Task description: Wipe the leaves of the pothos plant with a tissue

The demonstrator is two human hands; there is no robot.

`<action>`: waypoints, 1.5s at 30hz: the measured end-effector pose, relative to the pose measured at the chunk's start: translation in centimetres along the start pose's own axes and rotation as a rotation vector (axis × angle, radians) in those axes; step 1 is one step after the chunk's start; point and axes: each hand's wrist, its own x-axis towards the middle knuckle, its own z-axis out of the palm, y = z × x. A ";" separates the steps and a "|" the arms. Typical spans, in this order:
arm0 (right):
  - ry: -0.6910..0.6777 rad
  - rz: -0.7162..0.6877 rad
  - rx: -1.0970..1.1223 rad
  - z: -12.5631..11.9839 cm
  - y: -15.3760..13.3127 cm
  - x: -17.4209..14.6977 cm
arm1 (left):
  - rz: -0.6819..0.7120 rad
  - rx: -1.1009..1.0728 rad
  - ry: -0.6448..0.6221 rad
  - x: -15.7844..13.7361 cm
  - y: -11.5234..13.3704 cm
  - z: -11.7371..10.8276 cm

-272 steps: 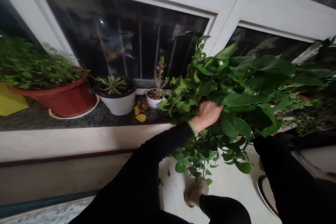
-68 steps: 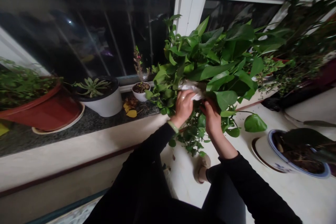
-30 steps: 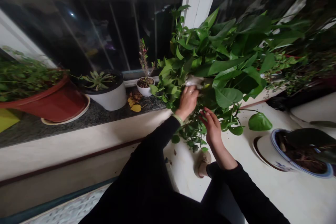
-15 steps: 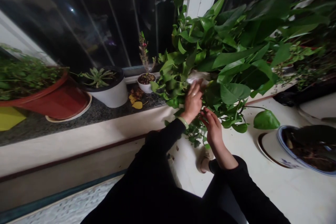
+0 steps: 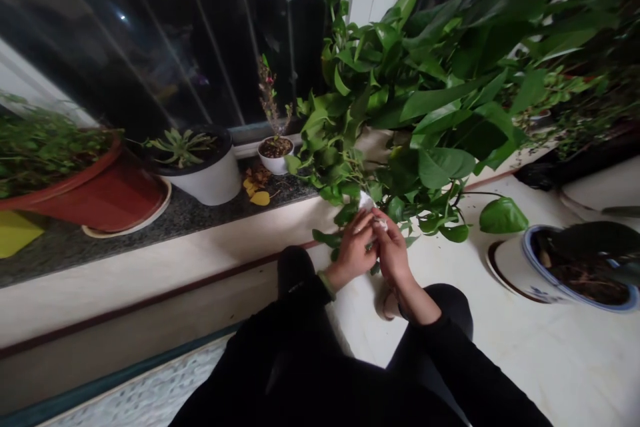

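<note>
My left hand (image 5: 354,252) and my right hand (image 5: 391,247) meet in front of the leafy green vine plant (image 5: 445,170). Between their fingers is a crumpled white tissue (image 5: 367,201), one corner sticking up past the fingertips and another bit showing by the right thumb. Both hands are closed on it. Trailing leaves hang just behind and below my fingers. Part of a pale pot (image 5: 374,145) shows through the foliage above the hands.
On the dark stone sill (image 5: 210,227) stand a red-brown pot (image 5: 125,190), a white pot with a succulent (image 5: 213,177) and a small white pot (image 5: 276,163). Yellow fallen leaves (image 5: 260,198) lie there. A blue-rimmed pot (image 5: 525,273) stands on the floor at right.
My left hand has drawn back from the pale pot among the leaves, bringing the white tissue down to my right hand. The hands now touch, lower and nearer me.
</note>
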 end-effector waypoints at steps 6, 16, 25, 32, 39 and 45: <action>0.087 -0.047 0.015 0.6 -1.7 2.1 | -0.042 0.024 0.021 6.7 -0.4 -4.8; -0.209 -0.172 -0.289 4.9 -3.9 9.3 | -0.179 0.330 -0.062 11.7 -3.6 -8.8; -0.248 -0.230 -0.415 5.8 -3.5 10.5 | -0.313 0.448 -0.171 14.5 -4.6 -8.8; -0.273 -0.256 -0.483 5.1 -3.5 10.3 | -0.202 0.413 -0.042 13.8 -5.9 -7.6; -0.287 -0.213 -0.725 5.0 -3.6 9.9 | -0.031 0.218 0.102 11.3 -6.4 -8.2; -0.186 -0.234 -0.887 4.1 -3.9 10.1 | -0.190 -0.077 0.325 9.5 -6.9 -9.8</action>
